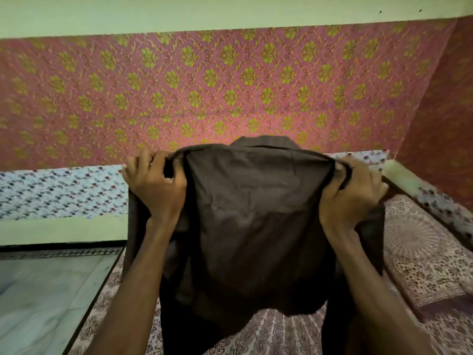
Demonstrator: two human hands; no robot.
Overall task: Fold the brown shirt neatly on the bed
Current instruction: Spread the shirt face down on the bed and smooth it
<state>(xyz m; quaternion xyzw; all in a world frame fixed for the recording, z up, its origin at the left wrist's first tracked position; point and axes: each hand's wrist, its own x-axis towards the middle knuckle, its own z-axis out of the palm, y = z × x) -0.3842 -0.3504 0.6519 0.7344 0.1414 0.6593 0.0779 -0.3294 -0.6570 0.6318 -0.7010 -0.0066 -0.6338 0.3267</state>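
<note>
The brown shirt hangs in the air in front of me, stretched between both hands above the bed. My left hand grips its upper left edge, fingers curled round bunched cloth. At the upper right edge, my right hand grips it the same way. The collar pokes up behind the top edge at the centre. The shirt's lower hem and sleeves dangle near the patterned bedsheet, and the cloth hides most of the bed's middle.
A pink wall hanging with yellow-green flowers covers the wall behind the bed. A dark bed frame edge runs along the left, with grey floor beyond it. A floral cloth strip lines the lower wall.
</note>
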